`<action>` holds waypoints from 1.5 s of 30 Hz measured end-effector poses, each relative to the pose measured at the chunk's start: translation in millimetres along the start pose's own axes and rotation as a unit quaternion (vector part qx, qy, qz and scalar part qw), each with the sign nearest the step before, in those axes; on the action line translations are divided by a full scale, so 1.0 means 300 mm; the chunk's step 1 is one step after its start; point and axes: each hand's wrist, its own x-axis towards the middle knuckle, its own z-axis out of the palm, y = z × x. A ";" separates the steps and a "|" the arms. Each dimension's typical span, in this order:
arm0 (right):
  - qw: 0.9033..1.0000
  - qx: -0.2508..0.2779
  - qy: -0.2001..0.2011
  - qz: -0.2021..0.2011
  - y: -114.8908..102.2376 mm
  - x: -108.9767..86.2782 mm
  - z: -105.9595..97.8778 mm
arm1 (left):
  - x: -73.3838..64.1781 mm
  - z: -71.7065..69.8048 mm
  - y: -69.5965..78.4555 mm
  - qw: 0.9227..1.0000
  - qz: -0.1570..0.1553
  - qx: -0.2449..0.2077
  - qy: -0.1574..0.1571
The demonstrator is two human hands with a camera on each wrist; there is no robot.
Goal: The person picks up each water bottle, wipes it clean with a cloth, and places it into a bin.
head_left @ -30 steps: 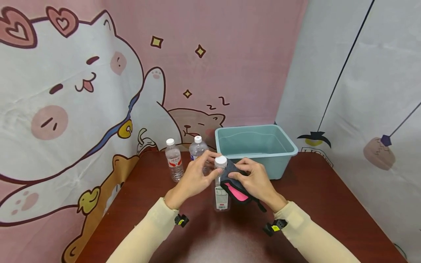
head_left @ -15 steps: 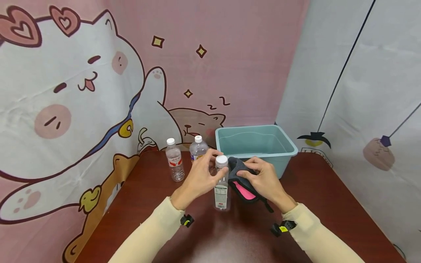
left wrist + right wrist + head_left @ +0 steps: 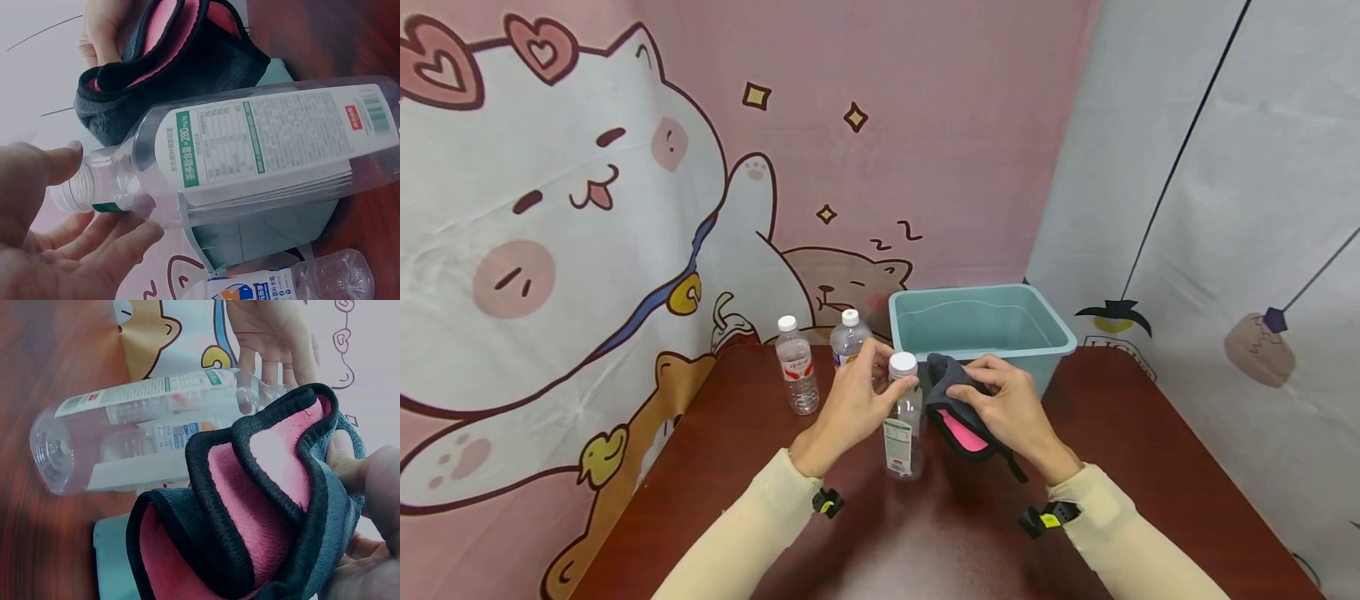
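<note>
My left hand (image 3: 850,408) holds a clear plastic bottle (image 3: 898,446) by its neck, just below the white cap (image 3: 903,363). The bottle stands upright on the table, and its white and green label (image 3: 275,140) shows in the left wrist view. To its right, my right hand (image 3: 1017,408) pinches a folded cleaning cloth (image 3: 957,400), dark grey on one side and pink on the other, with black edging. A black loop hangs from the cloth's lower end. In the right wrist view the bunched cloth (image 3: 256,500) covers part of the bottle's upper end.
Behind my hands stands a light blue plastic tub (image 3: 1037,371). Two more clear bottles are at the back left: a bottle with a red and white label (image 3: 797,375) and a bottle partly hidden by my left hand (image 3: 848,340). The dark red tabletop (image 3: 730,442) meets printed curtains behind.
My right hand has drawn the cloth away from the bottle, to the right. The bottle has turned a little in my left hand, its label now facing further left.
</note>
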 end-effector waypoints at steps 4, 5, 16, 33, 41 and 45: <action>1.000 0.002 0.001 0.001 -0.002 0.004 -0.011 | 0.000 -0.018 0.004 1.000 0.003 -0.014 -0.017; 1.000 0.001 0.002 0.000 -0.002 0.007 -0.013 | 0.001 -0.021 0.004 1.000 0.005 -0.018 -0.020; 1.000 -0.004 -0.017 -0.003 -0.012 0.014 -0.015 | 0.008 -0.034 -0.001 0.998 0.020 -0.036 -0.047; 0.997 -0.044 -0.053 -0.017 -0.069 0.068 0.048 | 0.013 -0.039 0.003 0.998 0.030 0.012 -0.052; 0.993 -0.078 -0.082 -0.017 -0.068 0.062 0.062 | 0.006 -0.040 0.004 0.997 0.048 0.008 -0.058; 0.992 -0.086 -0.093 -0.011 -0.064 0.051 0.062 | 0.004 -0.044 0.007 0.997 0.049 0.005 -0.066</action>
